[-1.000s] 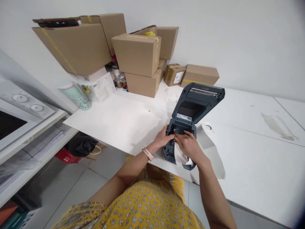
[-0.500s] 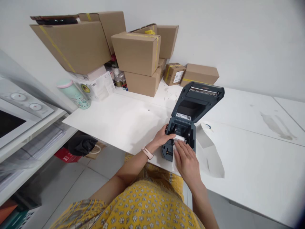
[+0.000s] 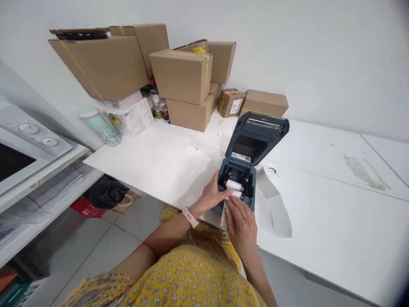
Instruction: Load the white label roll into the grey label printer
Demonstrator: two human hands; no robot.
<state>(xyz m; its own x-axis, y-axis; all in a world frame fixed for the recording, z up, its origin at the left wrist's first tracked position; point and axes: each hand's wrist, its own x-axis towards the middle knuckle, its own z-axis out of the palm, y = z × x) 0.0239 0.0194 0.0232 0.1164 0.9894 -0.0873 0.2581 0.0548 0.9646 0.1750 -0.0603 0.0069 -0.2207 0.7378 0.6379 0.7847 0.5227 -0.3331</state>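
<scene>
A dark blue-grey label printer (image 3: 254,198) stands near the table's front edge, its lid (image 3: 255,138) raised. Inside lies a small white paper roll (image 3: 234,184) between black holders. A white paper strip (image 3: 223,216) comes out over the printer's front. My left hand (image 3: 213,194), with a pale pink band at its wrist, wraps the printer's left side, and its thumb reaches in over the paper. Over the printer's front, my right hand (image 3: 241,221) lies with fingers stretched out together on the paper. Its palm side is hidden.
A loose piece of white paper (image 3: 276,209) lies right of the printer, with a small dark ring (image 3: 272,170) behind it. Cardboard boxes (image 3: 180,76) are stacked at the back. On the left are a mint-green tumbler (image 3: 100,128) and a microwave oven (image 3: 35,136).
My left thumb has moved down toward the front, so more of the roll shows. My right hand has shifted slightly down the paper. The whole view has shifted a little.
</scene>
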